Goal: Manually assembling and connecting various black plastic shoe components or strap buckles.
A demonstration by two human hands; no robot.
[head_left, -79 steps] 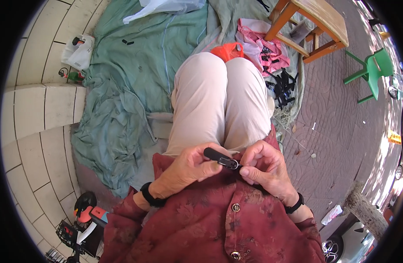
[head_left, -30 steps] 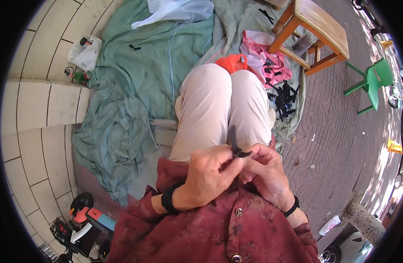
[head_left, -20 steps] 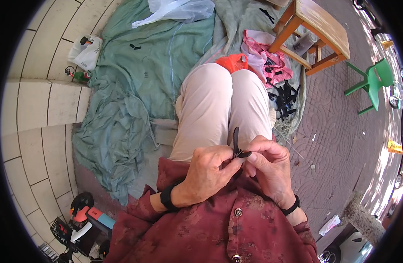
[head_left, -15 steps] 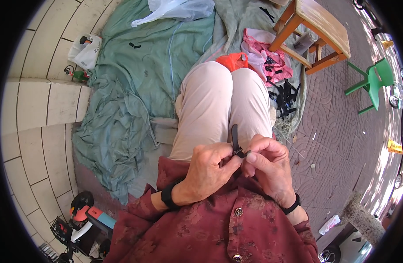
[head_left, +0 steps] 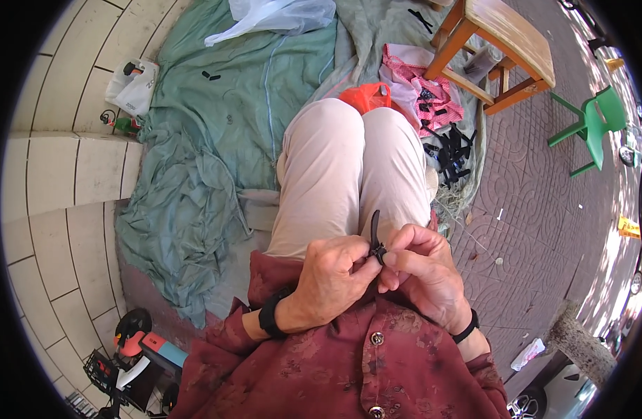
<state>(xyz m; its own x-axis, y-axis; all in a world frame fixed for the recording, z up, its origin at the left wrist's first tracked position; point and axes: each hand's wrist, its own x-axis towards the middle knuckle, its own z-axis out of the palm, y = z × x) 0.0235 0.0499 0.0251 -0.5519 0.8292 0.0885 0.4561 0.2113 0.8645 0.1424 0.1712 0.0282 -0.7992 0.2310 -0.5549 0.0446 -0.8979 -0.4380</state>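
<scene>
Piece in hand: a small, slim black strap-like piece (head_left: 375,227), its narrow, slightly curved end pointing up and away from the body, its thicker lower part bunched and dark; held above the lap, between the two hands.
Left hand: the left hand (head_left: 331,272) has its thumb and curled fingers pinched on the lower part of the piece.
Right hand: the right hand (head_left: 429,269) meets it there, thumb and fingertips brought together at the same lower part; whether they grip or only touch it, I cannot tell.
Hidden: fingertips cover much of the thicker part, so its exact shape is hard to make out.
Clothing: a dark red patterned shirt (head_left: 314,363) with shiny buttons, cut off by the lower edge; pale beige trousers (head_left: 324,174), knees together.
Beyond the knees: a bright orange-red plastic bag (head_left: 363,96), partly hidden by the knees; to its right, a tangled heap of black strips (head_left: 452,157) near a pink checked cloth (head_left: 398,63).
Ground: a rumpled green sheet (head_left: 230,105) spreads ahead and left.
Farther right: an orange-brown wooden stool (head_left: 513,31), one leg blocking part of the pink cloth; beyond, a green plastic chair (head_left: 600,126) on patterned paving (head_left: 523,209).
</scene>
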